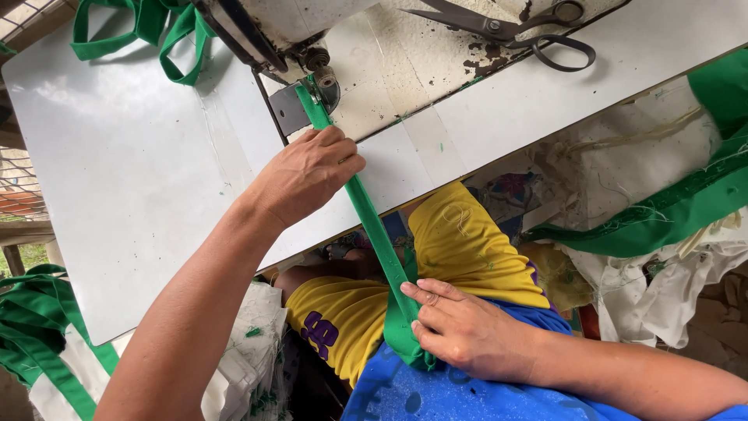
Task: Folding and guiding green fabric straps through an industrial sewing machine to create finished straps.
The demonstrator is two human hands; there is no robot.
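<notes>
While both hands worked: a long green strap (372, 222) ran taut from the sewing machine (312, 31) down off the worktop (132, 179) edge toward the person's lap

Left hand: the left hand (308, 173) lay knuckles up on the worktop just before the machine's foot; its fingertips pressed on the strap and curled over it; grip closed lightly on the strap, not a fist

Right hand: the right hand (460, 327) sat low by the lap, below the worktop edge; thumb and fingers pinched the folded lower end of the strap; grip clamped on the strap

Strap: narrow, folded lengthwise; upper end fed under the metal folder guide (292, 109) at the needle; lower end bunched at the right hand

Worktop: pale, smooth, scuffed near the machine bed; dark scissors (514, 31) lay on the bed, well apart from both hands

Around: green strap loops (156, 27) behind the machine; green cloth (670, 210) and white cloth (647, 288) heaped to the right; more green strap (39, 320) hung at the left; yellow shorts (460, 242) below
</notes>
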